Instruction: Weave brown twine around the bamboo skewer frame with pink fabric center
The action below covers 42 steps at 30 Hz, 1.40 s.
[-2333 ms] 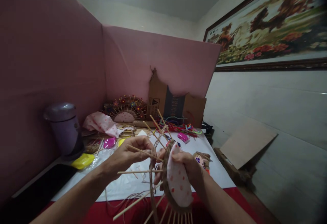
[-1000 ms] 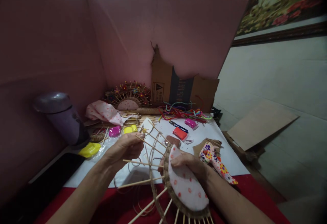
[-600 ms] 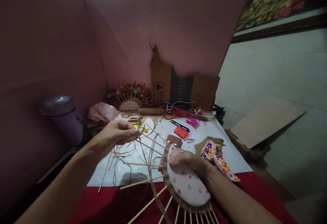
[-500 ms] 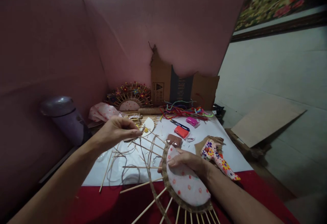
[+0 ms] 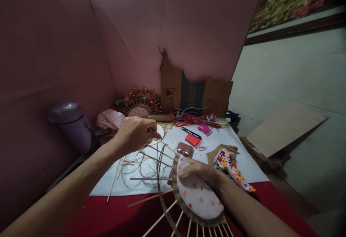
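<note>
My right hand (image 5: 201, 172) grips a half-round piece (image 5: 200, 197) covered in white cloth with red dots, thumb on top of the cloth. Its curved edge is wrapped in brown twine, and thin wooden sticks (image 5: 162, 219) fan out from it. A strand of twine (image 5: 159, 183) weaves across the sticks. At the upper sticks' tips, my left hand (image 5: 136, 132) is closed in a pinch on the twine; the fingers partly hide it. Loose loops of twine (image 5: 125, 179) lie on the white sheet below that hand.
A finished-looking fan piece with colourful flowers (image 5: 140, 100) leans at the back by torn cardboard (image 5: 173, 85). Pipe cleaners (image 5: 189, 118), thread snips (image 5: 191, 133), clay packets (image 5: 193, 140) and a flowered cloth shape (image 5: 229, 166) lie on the right. A purple flask (image 5: 71, 129) stands left.
My left hand has moved slightly right and up, turning so its back faces me more, over the upper stick tips. My right hand keeps its hold on the half-round piece.
</note>
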{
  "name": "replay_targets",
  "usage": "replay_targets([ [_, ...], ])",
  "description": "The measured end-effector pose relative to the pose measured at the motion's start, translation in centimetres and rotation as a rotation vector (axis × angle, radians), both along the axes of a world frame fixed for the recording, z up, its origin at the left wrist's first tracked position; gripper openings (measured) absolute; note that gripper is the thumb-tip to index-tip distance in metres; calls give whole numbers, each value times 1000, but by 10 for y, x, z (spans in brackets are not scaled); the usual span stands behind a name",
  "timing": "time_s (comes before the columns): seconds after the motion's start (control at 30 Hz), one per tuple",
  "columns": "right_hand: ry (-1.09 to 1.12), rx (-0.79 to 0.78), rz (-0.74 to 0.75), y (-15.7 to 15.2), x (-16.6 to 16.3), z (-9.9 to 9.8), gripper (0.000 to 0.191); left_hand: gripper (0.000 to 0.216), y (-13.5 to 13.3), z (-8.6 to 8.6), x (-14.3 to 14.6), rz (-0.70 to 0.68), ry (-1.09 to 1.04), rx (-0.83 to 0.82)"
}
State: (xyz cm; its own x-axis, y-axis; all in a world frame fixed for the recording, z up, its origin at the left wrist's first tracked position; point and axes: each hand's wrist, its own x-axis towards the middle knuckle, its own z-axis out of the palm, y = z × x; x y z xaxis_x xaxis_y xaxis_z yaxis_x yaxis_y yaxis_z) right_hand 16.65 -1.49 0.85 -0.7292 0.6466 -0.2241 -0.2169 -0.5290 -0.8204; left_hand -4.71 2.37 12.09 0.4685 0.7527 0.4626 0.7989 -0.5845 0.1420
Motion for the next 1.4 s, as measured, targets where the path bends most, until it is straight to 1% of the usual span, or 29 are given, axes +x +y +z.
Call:
replay_targets([
  [0.07, 32, -17, 18, -1, 0, 2, 24, 23, 4, -2, -6, 1, -120, 12],
  [0.17, 54, -20, 30, -2, 0, 3, 28, 23, 8, -7, -15, -8, -391, -47],
  [0.33, 100, -24, 29, -2, 3, 0, 28, 19, 9, -22, -20, -57, -822, -264],
  [0.4, 101, -26, 22, -2, 4, -2, 26, 19, 10, -32, -17, -55, -973, -355],
  [0.47, 90, -13, 14, -1, 4, -4, 25, 20, 12, -44, -10, -45, -1090, -495],
  [0.6, 90, 17, 50, -1, 4, -6, 28, 23, 12, -68, 9, -64, -1101, -588],
  [0.73, 86, 3, 31, -3, 4, -2, 30, 23, 7, -82, 22, -70, -1117, -633],
  [0.87, 88, -9, -48, -6, 3, 3, 29, 25, 2, -92, 22, -60, -1145, -659],
  [1.0, 39, -9, -119, -4, 3, 2, 33, 24, -3, -101, 12, -53, -1137, -667],
  [1.13, 61, 8, -80, -1, 3, 4, 41, 22, -3, -104, 4, -44, -1108, -638],
  [1.27, 70, 20, -121, -3, 3, 11, 39, 18, -2, -101, 3, -46, -1073, -635],
  [1.4, 60, 24, -54, -3, 3, 10, 39, 19, -2, -100, 3, -24, -1055, -660],
])
